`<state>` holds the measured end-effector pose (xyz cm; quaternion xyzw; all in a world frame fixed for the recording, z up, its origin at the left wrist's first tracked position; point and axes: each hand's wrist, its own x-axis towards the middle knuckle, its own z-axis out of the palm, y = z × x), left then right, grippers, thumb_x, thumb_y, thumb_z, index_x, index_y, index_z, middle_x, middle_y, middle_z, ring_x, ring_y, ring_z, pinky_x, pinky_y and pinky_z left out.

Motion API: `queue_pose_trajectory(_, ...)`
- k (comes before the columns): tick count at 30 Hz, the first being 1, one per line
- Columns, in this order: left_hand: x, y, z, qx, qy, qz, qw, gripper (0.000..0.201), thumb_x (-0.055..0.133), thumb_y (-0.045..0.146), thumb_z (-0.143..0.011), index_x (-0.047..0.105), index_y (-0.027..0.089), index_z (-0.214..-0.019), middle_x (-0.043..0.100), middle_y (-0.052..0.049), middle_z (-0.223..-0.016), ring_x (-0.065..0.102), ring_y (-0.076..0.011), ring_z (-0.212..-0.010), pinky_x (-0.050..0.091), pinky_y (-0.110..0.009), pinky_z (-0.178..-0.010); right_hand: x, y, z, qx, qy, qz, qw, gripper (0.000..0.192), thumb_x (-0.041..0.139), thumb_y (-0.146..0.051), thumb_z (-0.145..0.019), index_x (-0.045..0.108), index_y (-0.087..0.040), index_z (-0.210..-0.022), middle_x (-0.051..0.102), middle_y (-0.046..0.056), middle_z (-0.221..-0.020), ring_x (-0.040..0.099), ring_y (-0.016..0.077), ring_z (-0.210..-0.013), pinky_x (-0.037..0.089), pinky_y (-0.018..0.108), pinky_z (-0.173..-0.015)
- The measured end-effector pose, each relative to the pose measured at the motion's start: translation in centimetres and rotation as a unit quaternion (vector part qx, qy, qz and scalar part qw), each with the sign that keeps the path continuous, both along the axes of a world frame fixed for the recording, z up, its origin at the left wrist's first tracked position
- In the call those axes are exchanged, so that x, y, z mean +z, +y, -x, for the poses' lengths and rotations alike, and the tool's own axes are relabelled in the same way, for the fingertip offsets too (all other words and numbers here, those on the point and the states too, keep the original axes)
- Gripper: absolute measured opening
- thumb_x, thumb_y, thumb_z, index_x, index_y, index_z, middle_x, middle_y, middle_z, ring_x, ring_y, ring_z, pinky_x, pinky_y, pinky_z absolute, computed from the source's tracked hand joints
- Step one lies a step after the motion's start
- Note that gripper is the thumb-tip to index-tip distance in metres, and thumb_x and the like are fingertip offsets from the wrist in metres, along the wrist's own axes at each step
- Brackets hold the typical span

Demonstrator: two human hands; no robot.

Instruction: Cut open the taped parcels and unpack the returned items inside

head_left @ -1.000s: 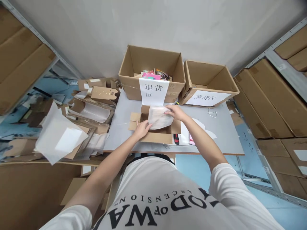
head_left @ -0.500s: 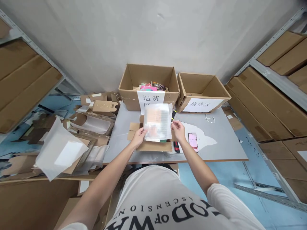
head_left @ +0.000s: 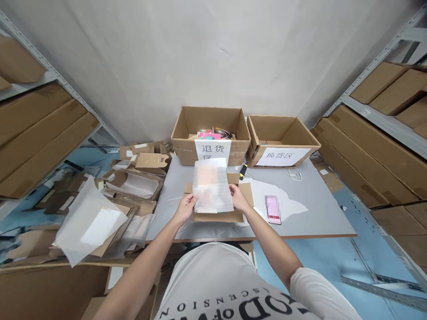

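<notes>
1. Above the small open carton (head_left: 218, 216), near the front edge of the grey tabletop (head_left: 320, 218): a frosted translucent pouch (head_left: 212, 186), held upright, flat face toward the camera, contents blurred.
2. Left hand (head_left: 185, 208) pinching the pouch's lower left edge, thumb in front, fingers behind.
3. Right hand (head_left: 239, 197) pinching the pouch's lower right edge in the same way.
4. Just right of the small open carton: a pink phone (head_left: 274, 210), lying flat on a white sheet (head_left: 287, 201).
5. Beyond the small open carton, at the back of the tabletop: a large cardboard box (head_left: 211, 133) bearing a white paper label with printed characters, colourful items inside.
6. Right of that large box, touching it: a second cardboard box (head_left: 283, 138), also labelled.
7. Between the small open carton and the two big boxes: a black and yellow tool (head_left: 243, 169), only partly seen.
8. Left of the small open carton, off the tabletop's edge: a heap of flattened cartons and clear bags (head_left: 110, 195).
9. Far left and far right of the small open carton: metal shelves (head_left: 383, 120) stacked with brown boxes.
</notes>
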<state>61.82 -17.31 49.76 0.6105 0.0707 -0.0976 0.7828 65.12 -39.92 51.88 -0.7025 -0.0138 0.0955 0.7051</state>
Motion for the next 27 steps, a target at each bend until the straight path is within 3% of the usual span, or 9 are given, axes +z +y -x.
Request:
queue_pose_trajectory(4, 0.4, 0.1, 0.2, -0.002, 0.001, -0.006, 1.0, 0.054, 0.075, 0.056, -0.062, 0.069, 0.015, -0.096, 0.072, -0.004, -0.078, 0.066, -0.02, -0.077, 0.049, -0.028, -0.067, 0.2, 0.3, 0.5, 0.027, -0.028, -0.01, 0.999, 0.028, 0.072, -0.031, -0.062, 0.066, -0.019, -0.087, 0.069, 0.0, -0.077, 0.064, 0.0191, -0.077, 0.053, 0.032, -0.071)
queue_pose_trajectory(9, 0.3, -0.4, 0.2, -0.01, 0.003, 0.02, 1.0, 0.05, 0.076, 0.052, -0.064, 0.071, 0.015, -0.097, 0.073, -0.004, -0.079, 0.064, -0.0171, -0.069, 0.05, -0.029, -0.068, 0.3, 0.1, 1.3, -0.023, -0.035, -0.044, 0.998, 0.029, 0.07, -0.034, -0.065, 0.065, -0.021, -0.091, 0.07, 0.001, -0.081, 0.065, 0.0206, -0.081, 0.054, 0.032, -0.071)
queue_pose_trajectory(16, 0.7, 0.1, -0.4, 0.002, -0.015, 0.015, 1.0, 0.049, 0.075, 0.053, -0.065, 0.073, 0.014, -0.094, 0.073, -0.005, -0.079, 0.066, -0.0194, -0.073, 0.051, -0.03, -0.07, 0.3, -1.1, 1.6, -0.061, 0.057, -0.096, 0.992, 0.035, 0.073, -0.046, -0.066, 0.056, -0.024, -0.089, 0.069, -0.001, -0.078, 0.064, 0.0151, -0.063, 0.051, 0.026, -0.052)
queue_pose_trajectory(21, 2.3, 1.5, -0.5, 0.011, -0.036, -0.036, 0.999, 0.052, 0.074, 0.057, -0.063, 0.073, 0.013, -0.09, 0.072, -0.005, -0.075, 0.063, -0.0172, -0.067, 0.05, -0.027, -0.064, 1.1, -2.2, 1.6, -0.055, 0.067, -0.136, 0.987, 0.043, 0.076, -0.048, -0.064, 0.055, -0.025, -0.094, 0.067, -0.002, -0.079, 0.061, 0.0121, -0.059, 0.049, 0.022, -0.046)
queue_pose_trajectory(27, 4.8, 5.9, -0.8, 0.107, -0.061, -0.126, 0.984, 0.057, 0.072, 0.062, -0.062, 0.071, 0.012, -0.089, 0.07, -0.004, -0.075, 0.062, -0.0168, -0.069, 0.05, -0.027, -0.065, 3.2, -3.6, 1.2, -0.072, 0.017, -0.171, 0.982, 0.04, 0.077, -0.044, -0.067, 0.059, -0.025, -0.098, 0.071, 0.0, -0.087, 0.063, 0.0113, -0.061, 0.048, 0.019, -0.046)
